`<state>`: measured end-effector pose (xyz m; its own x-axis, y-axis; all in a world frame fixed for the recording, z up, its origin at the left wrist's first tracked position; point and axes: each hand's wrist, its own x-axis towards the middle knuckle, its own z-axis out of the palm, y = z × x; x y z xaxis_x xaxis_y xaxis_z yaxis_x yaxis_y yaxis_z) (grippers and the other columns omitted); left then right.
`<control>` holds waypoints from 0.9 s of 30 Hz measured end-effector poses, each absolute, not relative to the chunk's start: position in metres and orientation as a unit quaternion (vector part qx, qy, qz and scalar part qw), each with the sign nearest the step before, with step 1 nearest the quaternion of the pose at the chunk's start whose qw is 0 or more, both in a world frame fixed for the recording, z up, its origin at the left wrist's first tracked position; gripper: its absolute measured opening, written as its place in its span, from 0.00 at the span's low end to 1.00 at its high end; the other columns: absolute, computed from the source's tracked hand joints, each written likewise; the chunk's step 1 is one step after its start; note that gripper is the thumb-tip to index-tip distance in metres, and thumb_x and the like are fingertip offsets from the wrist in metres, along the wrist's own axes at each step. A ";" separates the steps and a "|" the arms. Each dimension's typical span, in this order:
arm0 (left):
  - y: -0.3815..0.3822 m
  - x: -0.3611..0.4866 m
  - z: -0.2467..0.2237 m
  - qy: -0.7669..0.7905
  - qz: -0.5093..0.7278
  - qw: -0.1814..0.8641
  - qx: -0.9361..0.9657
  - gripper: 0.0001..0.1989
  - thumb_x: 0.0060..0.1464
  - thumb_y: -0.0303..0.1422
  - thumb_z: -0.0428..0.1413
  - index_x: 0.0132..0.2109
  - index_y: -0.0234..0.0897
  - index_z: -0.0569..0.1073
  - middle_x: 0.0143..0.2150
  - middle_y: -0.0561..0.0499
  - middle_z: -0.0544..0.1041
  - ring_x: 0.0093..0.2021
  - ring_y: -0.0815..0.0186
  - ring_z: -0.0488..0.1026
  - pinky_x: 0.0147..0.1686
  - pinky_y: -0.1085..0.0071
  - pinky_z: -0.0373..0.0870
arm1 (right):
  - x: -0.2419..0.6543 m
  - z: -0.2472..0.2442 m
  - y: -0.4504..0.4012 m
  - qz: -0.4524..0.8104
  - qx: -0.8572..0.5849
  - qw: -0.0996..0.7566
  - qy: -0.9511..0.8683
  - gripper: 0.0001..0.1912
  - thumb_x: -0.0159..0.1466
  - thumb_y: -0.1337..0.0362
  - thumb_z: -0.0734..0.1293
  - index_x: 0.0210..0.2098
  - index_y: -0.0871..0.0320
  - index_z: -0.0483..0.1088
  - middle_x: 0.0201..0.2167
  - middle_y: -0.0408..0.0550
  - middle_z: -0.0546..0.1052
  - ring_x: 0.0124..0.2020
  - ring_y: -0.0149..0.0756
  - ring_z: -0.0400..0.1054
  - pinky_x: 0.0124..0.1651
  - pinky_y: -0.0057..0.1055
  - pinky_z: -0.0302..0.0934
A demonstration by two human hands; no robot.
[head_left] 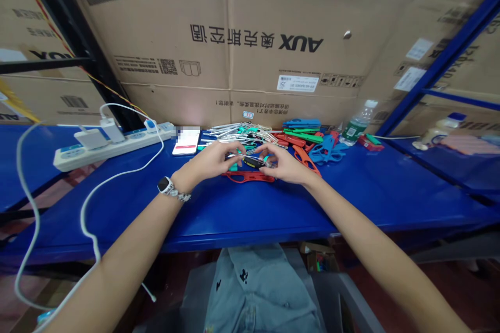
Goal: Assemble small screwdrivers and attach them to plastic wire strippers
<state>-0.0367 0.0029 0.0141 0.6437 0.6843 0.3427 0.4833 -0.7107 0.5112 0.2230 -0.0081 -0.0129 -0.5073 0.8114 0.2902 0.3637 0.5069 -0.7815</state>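
Both my hands are closed in a pinch just above the desk, close together. My left hand [222, 158] grips a thin metal piece at its fingertips, partly hidden by the fingers. A black-and-yellow tool handle [253, 162] spans the gap, its right end at the fingertips of my right hand [284, 164]. What else the right fingers pinch is too small to make out. Below the hands lies a red plastic toy-gun-like frame [250, 177]. Just behind them is a pile of metal rods with green parts [242, 131].
Red, green and blue plastic parts [328, 150] are heaped at right, beside a green-labelled bottle [356, 125]. A phone [186, 141] and a white power strip [144, 140] with cables lie at left on the blue desk [250, 218]. Large cardboard [250, 5] stands behind.
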 end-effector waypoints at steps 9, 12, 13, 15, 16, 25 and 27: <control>0.000 -0.045 0.014 0.370 0.265 0.319 0.831 0.12 0.65 0.40 0.55 0.44 0.34 0.74 0.33 0.45 0.83 0.26 0.68 0.73 0.27 0.71 0.64 | 0.223 -0.008 -0.015 0.254 -0.389 0.306 -0.831 0.18 0.59 0.65 0.73 0.49 0.55 0.72 0.43 0.47 0.78 0.38 0.37 0.72 0.42 0.36 0.67; 0.000 -0.046 0.015 0.380 0.257 0.338 0.822 0.12 0.64 0.40 0.56 0.44 0.34 0.73 0.33 0.44 0.83 0.26 0.68 0.73 0.27 0.71 0.66 | 0.222 -0.007 -0.017 0.226 -0.388 0.307 -0.839 0.17 0.60 0.67 0.71 0.49 0.54 0.73 0.43 0.47 0.79 0.37 0.36 0.71 0.41 0.35 0.65; 0.000 -0.046 0.015 0.381 0.251 0.345 0.820 0.12 0.64 0.40 0.56 0.43 0.34 0.73 0.33 0.44 0.84 0.27 0.67 0.74 0.28 0.71 0.66 | 0.221 -0.008 -0.017 0.224 -0.386 0.308 -0.840 0.16 0.61 0.67 0.70 0.49 0.54 0.73 0.42 0.47 0.79 0.36 0.35 0.70 0.40 0.34 0.65; 0.001 -0.046 0.015 0.382 0.236 0.357 0.819 0.12 0.63 0.40 0.57 0.43 0.34 0.74 0.33 0.44 0.84 0.29 0.66 0.76 0.29 0.71 0.67 | 0.221 -0.009 -0.016 0.226 -0.385 0.316 -0.837 0.12 0.64 0.65 0.68 0.47 0.55 0.73 0.38 0.46 0.78 0.33 0.34 0.69 0.36 0.32 0.63; 0.001 -0.046 0.014 0.381 0.229 0.361 0.820 0.12 0.63 0.40 0.57 0.43 0.34 0.74 0.33 0.44 0.84 0.29 0.66 0.76 0.29 0.71 0.67 | 0.221 -0.011 -0.015 0.228 -0.386 0.322 -0.834 0.10 0.65 0.64 0.68 0.46 0.56 0.73 0.37 0.47 0.77 0.32 0.34 0.68 0.35 0.32 0.62; -0.006 -0.046 0.021 0.393 0.182 0.437 0.789 0.17 0.61 0.47 0.59 0.41 0.36 0.74 0.33 0.43 0.85 0.15 0.75 0.57 0.18 0.73 0.53 | 0.216 -0.013 -0.013 0.251 -0.411 0.280 -0.830 0.10 0.63 0.58 0.73 0.39 0.58 0.77 0.23 0.39 0.68 0.25 0.30 0.58 0.30 0.29 0.49; -0.008 -0.047 0.024 0.398 0.174 0.447 0.782 0.16 0.61 0.45 0.59 0.41 0.36 0.74 0.33 0.43 0.85 0.15 0.74 0.58 0.17 0.72 0.53 | 0.215 -0.013 -0.013 0.293 -0.403 0.274 -0.822 0.09 0.65 0.59 0.71 0.37 0.58 0.77 0.22 0.39 0.67 0.24 0.29 0.57 0.30 0.29 0.48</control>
<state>-0.0473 -0.0075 0.0243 0.6225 0.7782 -0.0832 0.4666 -0.2836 0.8378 0.2145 -0.0126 -0.0131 -0.5238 0.8242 0.2150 0.5027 0.5029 -0.7031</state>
